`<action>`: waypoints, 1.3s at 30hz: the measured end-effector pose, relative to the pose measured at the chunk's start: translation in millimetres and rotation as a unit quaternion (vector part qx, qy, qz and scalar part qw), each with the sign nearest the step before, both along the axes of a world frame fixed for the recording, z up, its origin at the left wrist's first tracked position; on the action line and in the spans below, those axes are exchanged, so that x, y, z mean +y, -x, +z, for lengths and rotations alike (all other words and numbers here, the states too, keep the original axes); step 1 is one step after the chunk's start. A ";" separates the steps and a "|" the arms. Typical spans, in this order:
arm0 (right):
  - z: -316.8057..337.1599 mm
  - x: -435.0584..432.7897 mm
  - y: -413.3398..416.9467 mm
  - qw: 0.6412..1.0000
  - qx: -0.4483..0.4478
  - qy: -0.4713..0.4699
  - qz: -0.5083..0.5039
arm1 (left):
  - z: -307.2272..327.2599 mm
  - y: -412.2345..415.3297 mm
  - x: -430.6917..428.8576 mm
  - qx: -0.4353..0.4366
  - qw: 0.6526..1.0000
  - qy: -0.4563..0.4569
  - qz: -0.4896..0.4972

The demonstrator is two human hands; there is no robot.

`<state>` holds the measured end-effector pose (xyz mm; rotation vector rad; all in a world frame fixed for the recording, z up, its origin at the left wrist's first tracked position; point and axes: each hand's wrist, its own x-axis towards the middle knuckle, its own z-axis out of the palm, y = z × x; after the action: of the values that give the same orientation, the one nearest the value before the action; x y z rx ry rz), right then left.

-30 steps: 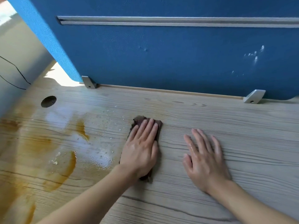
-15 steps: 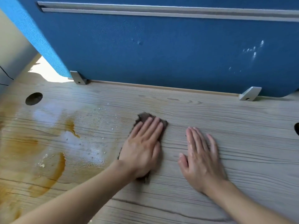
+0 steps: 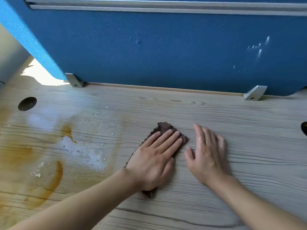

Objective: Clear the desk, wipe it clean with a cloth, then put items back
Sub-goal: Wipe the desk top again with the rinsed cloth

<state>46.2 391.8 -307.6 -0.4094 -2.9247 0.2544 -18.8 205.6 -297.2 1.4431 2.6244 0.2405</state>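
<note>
The cloth (image 3: 164, 127) (dark brown, rough-textured) lies flat on the wood-grain desk (image 3: 257, 163) near its middle, pinned under the left hand (image 3: 154, 156). Only its far corner and a scrap at the wrist show. That hand holds nothing in a grip: its palm is down and its fingers are straight and close together, pressing on the cloth. The right hand (image 3: 207, 155) lies just to the right on bare desk, palm flat and fingers straight and slightly spread. It is empty, with a wet shine on its knuckles.

To the left of the cloth, an orange-brown stain (image 3: 57, 178) curves across the near-left desk, with more of it smeared toward the left edge. Beyond it is a glossy wet patch (image 3: 83, 151) dotted with white specks. Farther left is a round cable hole (image 3: 27, 103), and another hole (image 3: 304, 128) is cut off at the right edge.

Along the far edge stand two grey metal brackets — one left (image 3: 74, 80), one right (image 3: 255, 92) — at the foot of a blue fabric partition (image 3: 166, 47). White flecks (image 3: 259, 47) mark its right side, and a grey rail (image 3: 166, 7) runs across its top.
</note>
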 end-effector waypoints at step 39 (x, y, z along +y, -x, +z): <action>1.6 0.2 4.9 0.995 -0.078 -0.039 0.040 | -0.5 73.0 29.5 -0.014 0.999 0.009 -0.044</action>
<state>41.3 392.1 -306.0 -0.3142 -3.0956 0.1226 -91.8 235.1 -297.7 1.5335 2.5275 0.2253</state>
